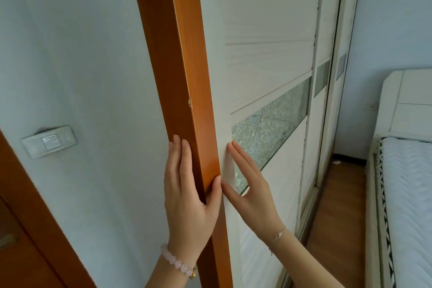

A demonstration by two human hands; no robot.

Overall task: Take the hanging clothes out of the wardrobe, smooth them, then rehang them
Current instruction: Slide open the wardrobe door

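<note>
The white sliding wardrobe door (264, 61) with a frosted glass strip (275, 124) fills the middle of the view and stands closed; no clothes are visible. My left hand (189, 196) rests on the orange wooden side post (182, 65), fingers straight up its left face and thumb on its right face. My right hand (250, 184) presses flat on the white door next to the glass strip, fingers straight and spread.
A pale wall with a light switch (50, 141) lies on the left, and an orange door frame (28, 217) at the lower left. More sliding doors (325, 77) run to the right. A white bed (406, 182) stands at the right, with wooden floor (336, 206) between.
</note>
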